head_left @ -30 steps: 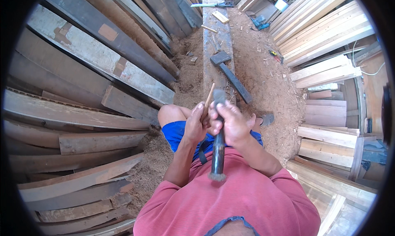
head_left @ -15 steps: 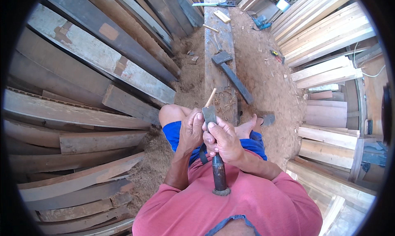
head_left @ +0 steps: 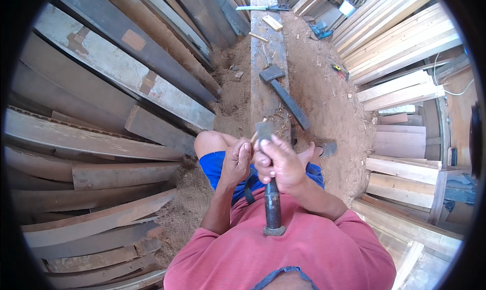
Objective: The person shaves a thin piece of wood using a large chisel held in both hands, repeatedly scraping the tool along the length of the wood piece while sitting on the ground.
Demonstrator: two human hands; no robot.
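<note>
My right hand (head_left: 281,164) is wrapped around a wide chisel (head_left: 273,209), its flat metal blade pointing away from me and its dark handle's butt against my chest. Beside it, my left hand (head_left: 236,161) pinches a thin pale wooden stick (head_left: 254,137), partly hidden behind the blade. The blade lies along the stick; whether its edge is biting cannot be made out. Beyond my hands, a mallet (head_left: 289,101) with a dark block head lies on a long worn wooden bench (head_left: 259,100) that I straddle.
On the bench lie shavings, a small stick (head_left: 258,37), a pale wood block (head_left: 273,23) and a handsaw (head_left: 263,8). Dark boards (head_left: 101,143) lean at left, paler lumber (head_left: 405,42) at right. A teal power tool (head_left: 321,30) sits on the sawdust-covered floor.
My right hand and the chisel have shifted slightly right, with the blade's far end higher in view. More of the stick is now covered. My left hand stays nearly in place.
</note>
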